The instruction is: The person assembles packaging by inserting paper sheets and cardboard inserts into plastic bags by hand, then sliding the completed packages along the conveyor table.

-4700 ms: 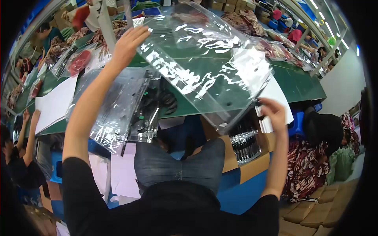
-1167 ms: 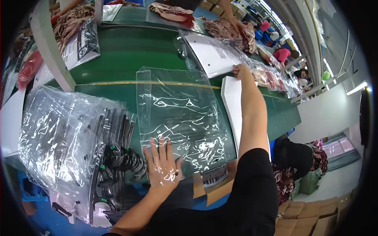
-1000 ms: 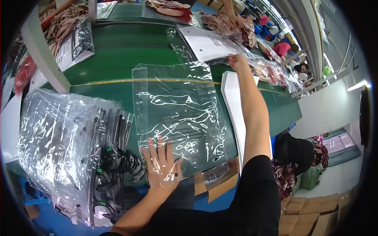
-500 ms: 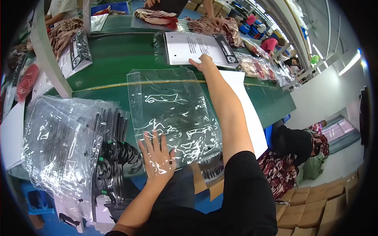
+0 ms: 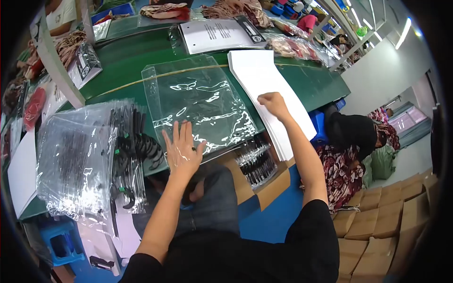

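My left hand [image 5: 185, 150] lies flat with its fingers spread on the near-left part of a clear plastic bag [image 5: 193, 101], which is laid out on the green work surface. To the right, my right hand [image 5: 275, 104] is closed, its fingers curled in above a long stack of white paper [image 5: 264, 70]; no sheet stands up from it. Past the bag, a filled clear bag with a printed white sheet [image 5: 207, 35] and a black header strip rests on the green belt. Left of my left hand sits a pile of clear bags with black hangers [image 5: 89, 165].
A white post [image 5: 59, 61] rises at the left. Packed textile pieces [image 5: 292, 49] lie along the far belt. Below the bench's edge, an open carton [image 5: 273, 188] holds plastic-wrapped black items. Brown cartons [image 5: 377, 236] stand at the lower right, and other people work nearby.
My right hand has come back from the filled bag to above the white paper, and its fingers have curled in. My left hand stays on the clear bag. The view has tilted down.
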